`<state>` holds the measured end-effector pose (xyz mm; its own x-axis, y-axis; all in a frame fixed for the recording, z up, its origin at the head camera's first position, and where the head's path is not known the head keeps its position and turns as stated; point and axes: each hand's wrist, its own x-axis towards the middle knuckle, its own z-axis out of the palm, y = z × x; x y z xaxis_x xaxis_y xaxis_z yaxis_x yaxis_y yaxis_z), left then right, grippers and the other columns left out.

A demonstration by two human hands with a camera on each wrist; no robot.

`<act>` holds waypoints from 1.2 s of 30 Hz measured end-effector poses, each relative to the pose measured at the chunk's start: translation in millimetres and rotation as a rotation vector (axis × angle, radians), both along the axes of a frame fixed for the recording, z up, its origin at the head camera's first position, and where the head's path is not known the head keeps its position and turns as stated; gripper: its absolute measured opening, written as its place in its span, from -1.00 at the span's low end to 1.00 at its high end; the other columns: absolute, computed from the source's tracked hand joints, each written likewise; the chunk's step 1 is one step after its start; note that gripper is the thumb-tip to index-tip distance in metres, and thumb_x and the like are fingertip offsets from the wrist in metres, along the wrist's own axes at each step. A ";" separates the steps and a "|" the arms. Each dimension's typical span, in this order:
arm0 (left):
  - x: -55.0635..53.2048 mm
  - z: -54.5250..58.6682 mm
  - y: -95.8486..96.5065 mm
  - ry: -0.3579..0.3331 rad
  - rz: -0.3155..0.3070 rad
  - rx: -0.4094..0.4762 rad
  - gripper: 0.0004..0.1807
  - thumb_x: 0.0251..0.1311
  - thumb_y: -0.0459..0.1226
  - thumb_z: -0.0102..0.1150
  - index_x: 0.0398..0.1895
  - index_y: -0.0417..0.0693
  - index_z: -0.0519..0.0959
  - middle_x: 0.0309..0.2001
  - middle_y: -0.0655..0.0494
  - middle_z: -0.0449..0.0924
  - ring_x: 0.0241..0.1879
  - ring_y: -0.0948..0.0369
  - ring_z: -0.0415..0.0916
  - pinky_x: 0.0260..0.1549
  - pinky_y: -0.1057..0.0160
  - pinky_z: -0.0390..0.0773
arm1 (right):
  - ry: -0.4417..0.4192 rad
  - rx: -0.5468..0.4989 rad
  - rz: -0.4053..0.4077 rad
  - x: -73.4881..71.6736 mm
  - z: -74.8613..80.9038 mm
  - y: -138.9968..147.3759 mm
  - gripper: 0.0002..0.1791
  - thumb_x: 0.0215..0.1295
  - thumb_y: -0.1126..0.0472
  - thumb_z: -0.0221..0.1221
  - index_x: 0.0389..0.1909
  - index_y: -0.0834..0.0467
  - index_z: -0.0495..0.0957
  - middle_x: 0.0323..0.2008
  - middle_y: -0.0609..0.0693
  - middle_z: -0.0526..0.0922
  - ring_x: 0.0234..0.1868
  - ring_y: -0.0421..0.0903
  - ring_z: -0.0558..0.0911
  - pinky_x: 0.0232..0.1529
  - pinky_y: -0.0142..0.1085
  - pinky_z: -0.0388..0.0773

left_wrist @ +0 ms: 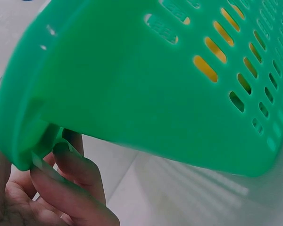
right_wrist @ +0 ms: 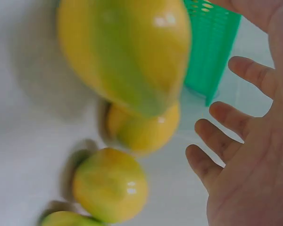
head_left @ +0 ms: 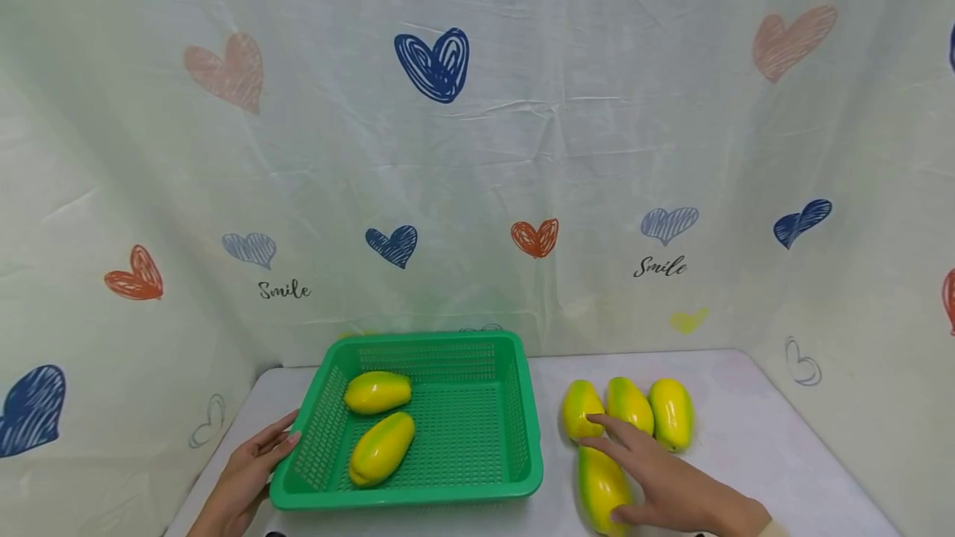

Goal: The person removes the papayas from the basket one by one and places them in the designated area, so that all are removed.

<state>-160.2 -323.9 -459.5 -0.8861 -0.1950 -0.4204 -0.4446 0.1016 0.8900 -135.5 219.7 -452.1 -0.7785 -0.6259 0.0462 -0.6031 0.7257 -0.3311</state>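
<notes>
Head view: left hand [head_left: 249, 471] grips green basket [head_left: 440, 495]; empty, spread right hand [head_left: 660, 477] likely must close to pick papaya [head_left: 599, 489] beside it.

Curtained-off nook [head_left: 313, 164], heart-printed cloth [head_left: 477, 156] on three sides, pale table [head_left: 746, 429]

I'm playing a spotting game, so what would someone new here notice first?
Probably the big green basket on the table, with two yellow fruits inside and the left hand holding its left edge. Then four more yellow fruits, on the table right of the basket, with the right hand by the nearest fruit. Behind the table, colourful hearts dot the pale cloth.
</notes>
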 end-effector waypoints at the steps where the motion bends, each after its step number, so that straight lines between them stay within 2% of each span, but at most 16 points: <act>1: -0.2 0.4 0.1 -0.002 0.003 0.000 -0.06 0.07 0.11 0.20 0.43 -0.06 0.03 0.33 -0.27 -0.09 0.19 -0.08 0.02 -0.26 0.10 0.47 | 0.005 0.000 0.001 -1.0 3.4 -2.2 -0.12 -0.02 -0.23 0.30 0.33 -0.36 0.09 0.36 -0.08 0.10 0.20 -0.08 0.29 0.02 -0.03 0.43; 8: 2.7 2.5 -0.1 0.000 -0.013 0.000 -0.07 0.08 0.10 0.20 0.42 -0.08 0.05 0.31 -0.26 -0.05 0.10 -0.03 0.16 -0.25 0.10 0.48 | -0.006 -0.021 0.033 -7.3 23.5 -20.2 -0.22 0.07 -0.20 0.25 0.30 -0.40 0.11 0.35 -0.16 0.11 0.20 -0.10 0.29 0.03 -0.07 0.43; 15: 5.6 2.4 1.5 0.008 0.006 0.001 -0.06 0.03 0.10 0.25 0.41 -0.10 0.10 0.19 -0.21 0.10 -0.14 0.12 0.39 -0.29 0.12 0.51 | 0.187 -0.069 0.178 -18.1 33.3 -42.5 -0.28 0.15 -0.28 0.11 0.33 -0.21 0.17 0.34 -0.18 0.12 0.21 -0.17 0.28 0.05 -0.15 0.42; 20: 3.6 2.1 2.1 0.009 0.017 -0.012 -0.08 0.04 0.09 0.24 0.40 -0.10 0.11 0.14 -0.16 0.13 -0.12 0.11 0.36 -0.29 0.12 0.51 | 0.267 -0.090 0.244 -24.6 42.7 -62.2 -0.29 0.16 -0.19 0.18 0.31 -0.14 0.20 0.30 -0.09 0.20 0.21 -0.09 0.31 0.07 -0.14 0.39; 25: 3.3 2.3 3.0 0.008 0.027 -0.007 -0.08 0.05 0.08 0.24 0.40 -0.10 0.11 0.15 -0.18 0.11 -0.10 0.09 0.34 -0.28 0.13 0.50 | 0.226 -0.076 0.270 -30.1 51.8 -86.1 -0.29 0.12 -0.07 0.27 0.29 -0.11 0.24 0.27 -0.07 0.24 0.19 -0.06 0.33 0.08 -0.11 0.36; 32: 6.0 1.8 3.3 0.027 0.022 -0.006 -0.07 0.03 0.10 0.24 0.40 -0.11 0.11 0.17 -0.18 0.12 -0.05 0.06 0.28 -0.27 0.13 0.50 | 0.178 -0.020 0.308 -40.4 56.9 -118.7 -0.32 0.21 -0.22 0.10 0.32 -0.09 0.22 0.26 -0.02 0.25 0.18 -0.08 0.35 0.09 -0.13 0.36; 36: 5.8 1.2 3.0 0.033 0.017 -0.012 -0.09 0.06 0.09 0.22 0.40 -0.12 0.11 0.20 -0.20 0.09 0.01 0.02 0.22 -0.26 0.14 0.50 | 0.156 -0.019 0.332 -43.6 57.8 -134.2 -0.33 0.22 -0.19 0.11 0.32 -0.08 0.22 0.22 -0.02 0.29 0.15 -0.10 0.38 0.07 -0.18 0.38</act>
